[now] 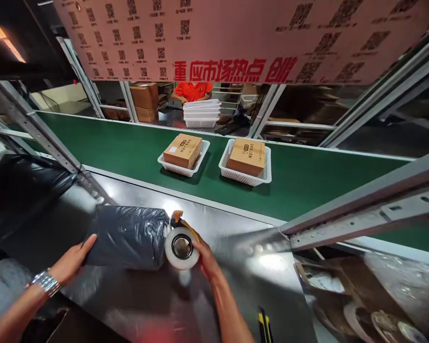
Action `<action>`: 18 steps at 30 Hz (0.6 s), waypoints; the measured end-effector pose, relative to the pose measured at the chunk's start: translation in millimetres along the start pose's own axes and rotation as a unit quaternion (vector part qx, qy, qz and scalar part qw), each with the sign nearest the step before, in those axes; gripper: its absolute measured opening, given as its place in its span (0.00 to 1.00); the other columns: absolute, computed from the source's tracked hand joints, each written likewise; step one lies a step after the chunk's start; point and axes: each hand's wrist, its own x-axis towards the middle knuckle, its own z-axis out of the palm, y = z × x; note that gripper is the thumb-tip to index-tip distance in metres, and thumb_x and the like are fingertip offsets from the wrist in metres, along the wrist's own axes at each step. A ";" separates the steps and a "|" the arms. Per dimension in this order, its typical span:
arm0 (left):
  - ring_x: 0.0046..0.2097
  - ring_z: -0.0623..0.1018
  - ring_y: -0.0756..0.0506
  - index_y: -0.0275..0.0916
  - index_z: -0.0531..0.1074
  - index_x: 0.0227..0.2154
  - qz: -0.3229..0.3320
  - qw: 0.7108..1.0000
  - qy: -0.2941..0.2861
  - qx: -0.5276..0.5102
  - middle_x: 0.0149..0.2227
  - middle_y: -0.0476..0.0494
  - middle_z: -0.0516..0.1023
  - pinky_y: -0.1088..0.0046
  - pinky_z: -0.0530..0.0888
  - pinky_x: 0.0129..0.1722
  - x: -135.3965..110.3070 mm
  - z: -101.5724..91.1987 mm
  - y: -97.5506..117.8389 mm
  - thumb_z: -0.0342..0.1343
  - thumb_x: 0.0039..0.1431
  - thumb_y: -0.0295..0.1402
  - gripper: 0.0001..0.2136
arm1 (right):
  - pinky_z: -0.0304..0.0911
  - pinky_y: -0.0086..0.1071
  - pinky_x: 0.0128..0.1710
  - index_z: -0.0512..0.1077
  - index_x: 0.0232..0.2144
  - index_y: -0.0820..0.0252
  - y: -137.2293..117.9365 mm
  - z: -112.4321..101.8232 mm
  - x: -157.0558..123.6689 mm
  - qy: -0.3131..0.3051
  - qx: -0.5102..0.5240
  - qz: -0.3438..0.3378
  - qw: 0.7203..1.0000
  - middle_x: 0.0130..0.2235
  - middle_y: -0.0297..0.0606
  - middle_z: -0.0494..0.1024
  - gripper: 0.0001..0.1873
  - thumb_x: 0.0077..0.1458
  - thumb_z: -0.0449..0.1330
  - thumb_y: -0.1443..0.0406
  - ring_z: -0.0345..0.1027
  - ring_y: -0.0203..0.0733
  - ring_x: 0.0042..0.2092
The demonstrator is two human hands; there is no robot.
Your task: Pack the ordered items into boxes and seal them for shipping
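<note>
A package wrapped in dark grey plastic (128,238) lies on the metal worktable (243,276). My left hand (71,262), with a metal-band watch (46,282) on the wrist, grips the package's left end; the thumb shows while the other fingers are mostly hidden. At the opposite end, my right hand (206,259) is closed around a tape dispenser (177,219) with an orange tip and a wide roll of clear tape (169,255). The dispenser's head is right at the plastic's edge. A yellow and black utility knife (264,326) rests near the table's front.
Behind the table runs a green conveyor belt (128,147) carrying two white baskets (245,178) with cardboard boxes (182,150). Metal posts (361,209) flank it. A pink board of QR codes (218,43) hangs above. Across stands a person in orange (196,89) behind stacked baskets (201,114).
</note>
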 end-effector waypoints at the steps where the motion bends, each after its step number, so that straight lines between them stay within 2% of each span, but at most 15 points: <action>1: 0.40 0.87 0.23 0.34 0.81 0.60 0.005 0.999 0.013 0.034 0.41 0.27 0.87 0.42 0.84 0.42 16.0 -7.7 3.4 0.45 0.68 0.62 0.39 | 0.69 0.50 0.71 0.83 0.64 0.49 -0.3 2.4 5.4 0.010 0.033 0.009 0.999 0.65 0.39 0.85 0.36 0.55 0.77 0.48 0.75 0.59 0.70; 3: 0.49 0.87 0.21 0.25 0.72 0.71 0.043 0.991 0.069 0.105 0.50 0.20 0.86 0.39 0.82 0.52 41.3 -21.3 16.3 0.43 0.71 0.56 0.41 | 0.73 0.48 0.67 0.85 0.60 0.50 0.3 5.1 14.3 0.043 0.078 0.022 0.996 0.62 0.39 0.88 0.33 0.53 0.77 0.50 0.78 0.58 0.66; 4: 0.55 0.85 0.20 0.23 0.67 0.74 0.089 0.981 0.106 0.133 0.54 0.17 0.85 0.38 0.79 0.58 50.1 -26.1 26.3 0.43 0.72 0.55 0.42 | 0.75 0.47 0.65 0.86 0.57 0.51 1.1 5.5 18.1 0.060 0.091 0.027 0.994 0.59 0.38 0.89 0.32 0.52 0.78 0.50 0.80 0.58 0.64; 6: 0.67 0.78 0.21 0.27 0.63 0.77 0.252 0.940 0.151 0.173 0.66 0.17 0.79 0.38 0.73 0.68 61.1 -30.3 54.4 0.47 0.73 0.57 0.43 | 0.77 0.45 0.61 0.87 0.54 0.51 3.3 4.2 24.4 0.079 0.103 0.036 0.991 0.55 0.38 0.91 0.30 0.50 0.79 0.50 0.83 0.57 0.61; 7: 0.73 0.73 0.22 0.33 0.62 0.79 0.354 0.907 0.143 0.176 0.72 0.20 0.74 0.39 0.70 0.73 64.6 -29.7 72.3 0.51 0.72 0.60 0.43 | 0.77 0.44 0.61 0.87 0.54 0.52 4.3 2.8 26.9 0.079 0.105 0.037 0.991 0.55 0.38 0.91 0.30 0.50 0.79 0.51 0.83 0.57 0.61; 9: 0.79 0.65 0.24 0.42 0.61 0.80 0.543 0.819 0.063 0.172 0.80 0.27 0.64 0.41 0.65 0.78 71.6 -24.0 113.9 0.57 0.69 0.64 0.46 | 0.78 0.42 0.58 0.86 0.57 0.54 6.3 -0.9 30.4 0.073 0.106 0.042 0.991 0.56 0.40 0.91 0.32 0.49 0.78 0.53 0.83 0.55 0.59; 10: 0.80 0.63 0.24 0.44 0.62 0.80 0.617 0.768 0.007 0.173 0.81 0.28 0.62 0.40 0.64 0.78 76.5 -19.7 135.7 0.60 0.67 0.65 0.47 | 0.79 0.42 0.56 0.86 0.59 0.55 7.5 -2.8 31.5 0.071 0.106 0.047 0.991 0.56 0.40 0.91 0.34 0.49 0.78 0.55 0.84 0.55 0.57; 12: 0.79 0.65 0.22 0.42 0.67 0.77 0.723 0.659 -0.099 0.181 0.80 0.26 0.65 0.39 0.64 0.78 89.2 -10.3 175.4 0.63 0.64 0.65 0.46 | 0.80 0.43 0.51 0.85 0.60 0.55 10.7 -5.7 32.4 0.074 0.112 0.057 0.989 0.55 0.41 0.91 0.37 0.46 0.78 0.57 0.85 0.56 0.54; 13: 0.78 0.67 0.21 0.39 0.71 0.74 0.750 0.620 -0.135 0.184 0.78 0.24 0.67 0.38 0.64 0.78 96.0 -5.6 191.0 0.64 0.62 0.64 0.46 | 0.79 0.44 0.51 0.85 0.60 0.54 12.9 -6.6 32.2 0.079 0.118 0.059 0.988 0.55 0.41 0.91 0.38 0.44 0.79 0.58 0.85 0.56 0.53; 15: 0.76 0.70 0.19 0.36 0.77 0.68 0.784 0.566 -0.174 0.187 0.75 0.21 0.72 0.36 0.65 0.77 106.2 3.4 209.7 0.65 0.58 0.61 0.42 | 0.78 0.46 0.58 0.85 0.60 0.52 18.1 -6.9 30.2 0.090 0.128 0.044 0.987 0.57 0.40 0.90 0.38 0.44 0.80 0.58 0.84 0.57 0.58; 18: 0.70 0.76 0.22 0.38 0.80 0.61 0.820 0.519 -0.172 0.170 0.72 0.23 0.77 0.39 0.70 0.72 104.6 15.3 210.7 0.63 0.56 0.53 0.33 | 0.69 0.50 0.70 0.84 0.61 0.50 25.8 -5.4 23.8 0.092 0.126 0.016 0.988 0.62 0.40 0.88 0.38 0.47 0.79 0.55 0.79 0.59 0.66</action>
